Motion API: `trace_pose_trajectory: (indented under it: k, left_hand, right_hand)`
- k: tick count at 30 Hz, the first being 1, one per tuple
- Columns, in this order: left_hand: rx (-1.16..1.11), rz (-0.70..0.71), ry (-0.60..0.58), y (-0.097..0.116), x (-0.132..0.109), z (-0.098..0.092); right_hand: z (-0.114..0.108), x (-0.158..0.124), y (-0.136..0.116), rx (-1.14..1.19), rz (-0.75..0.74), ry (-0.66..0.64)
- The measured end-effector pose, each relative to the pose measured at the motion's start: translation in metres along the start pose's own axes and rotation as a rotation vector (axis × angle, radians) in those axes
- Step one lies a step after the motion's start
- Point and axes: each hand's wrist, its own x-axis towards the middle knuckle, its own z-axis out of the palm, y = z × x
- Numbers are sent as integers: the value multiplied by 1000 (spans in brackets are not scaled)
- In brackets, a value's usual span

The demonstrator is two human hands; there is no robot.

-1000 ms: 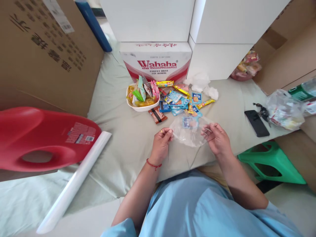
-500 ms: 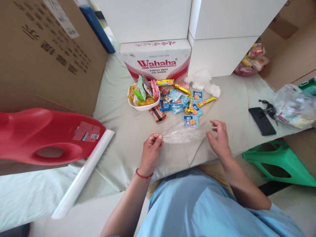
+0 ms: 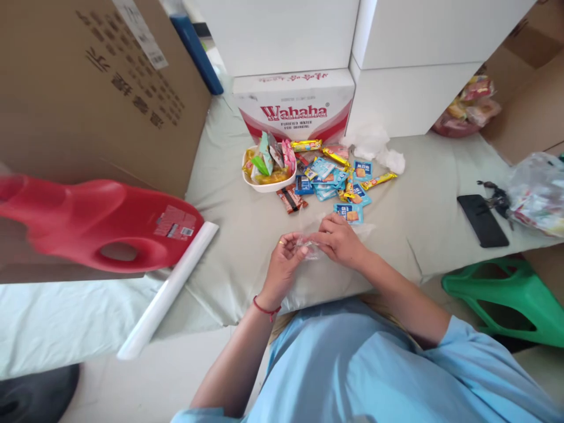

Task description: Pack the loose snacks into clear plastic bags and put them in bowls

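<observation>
Hands together at frame centre: left hand (image 3: 284,264) and right hand (image 3: 341,241) each pinch the crumpled clear bag (image 3: 309,251), fingertips clamped on it, just below the snack packets (image 3: 328,176). Box (image 3: 294,108), upper centre, reads "Wahaha".

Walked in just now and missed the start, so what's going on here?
A seated person in a light blue top pinches a small clear plastic bag between the left hand and the right hand, just above the cloth. Beyond the hands lie loose snack packets. A white bowl holds more, in front of a red-and-white box. A phone lies to the right.
</observation>
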Motion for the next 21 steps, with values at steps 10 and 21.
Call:
trace_pose_trajectory:
  k: [10,21]
  left_hand:
    - [44,55,295,-2,-4,-13]
    - [49,10,394,3,-13,-56]
  right_hand:
    - [-24,-20,-10,444,412,311]
    - [-27,-61,23,729,1034,429]
